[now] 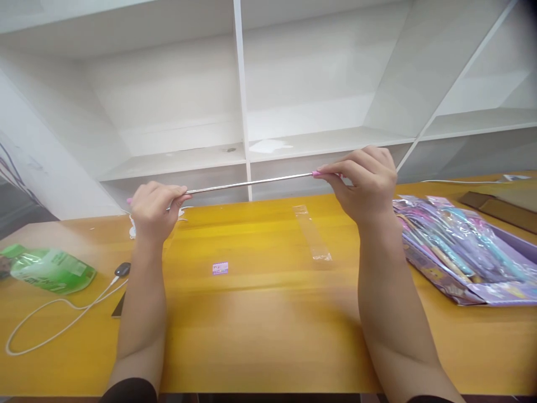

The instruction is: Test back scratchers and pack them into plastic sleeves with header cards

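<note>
I hold a thin silver telescopic rod stretched out level above the yellow table. My left hand is closed round its left end, where a bit of pink shows. My right hand pinches the pink tip at the right end between thumb and fingers. The rod hangs a little above the table's far edge, in front of the white shelves.
A clear plastic sleeve and a small purple sticker lie on the table. A pile of purple packaged items sits at right. At left are a green pouch and a white cable. White shelving stands behind.
</note>
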A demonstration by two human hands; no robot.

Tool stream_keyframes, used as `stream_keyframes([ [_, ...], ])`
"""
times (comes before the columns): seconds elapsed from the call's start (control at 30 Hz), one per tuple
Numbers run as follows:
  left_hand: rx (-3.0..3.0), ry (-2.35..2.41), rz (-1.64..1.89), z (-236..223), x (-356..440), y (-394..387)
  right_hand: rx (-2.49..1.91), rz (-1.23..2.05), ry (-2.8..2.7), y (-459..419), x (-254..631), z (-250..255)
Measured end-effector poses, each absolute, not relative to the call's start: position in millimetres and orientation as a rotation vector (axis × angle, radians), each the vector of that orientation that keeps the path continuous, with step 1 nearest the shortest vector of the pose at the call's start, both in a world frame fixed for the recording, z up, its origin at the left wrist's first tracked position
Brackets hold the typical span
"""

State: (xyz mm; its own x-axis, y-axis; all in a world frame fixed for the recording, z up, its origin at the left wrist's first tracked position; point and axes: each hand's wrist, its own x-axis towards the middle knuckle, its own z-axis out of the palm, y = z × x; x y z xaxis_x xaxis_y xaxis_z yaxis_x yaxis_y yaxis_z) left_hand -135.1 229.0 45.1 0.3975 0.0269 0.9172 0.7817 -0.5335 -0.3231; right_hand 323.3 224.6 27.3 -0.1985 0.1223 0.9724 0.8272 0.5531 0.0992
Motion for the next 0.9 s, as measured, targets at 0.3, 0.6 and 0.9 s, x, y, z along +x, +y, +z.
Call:
stream_keyframes([
  [0.3, -1.902, -0.775, -1.233, 43.2, -151.3, 237.4, -0.809, -0.802, -1.643, 228.7, 338.9, 25.7],
  [0.6, -1.874, -0.792, -1.323, 49.3, -188.2, 237.9, -0.802, -0.748, -1.589, 241.1, 370.8, 19.3],
  [0.9, -1.897, -0.785, -1.3, 40.7, -186.9, 246.0, -0.796, -0.821, -1.477, 259.6, 404.9, 13.1],
])
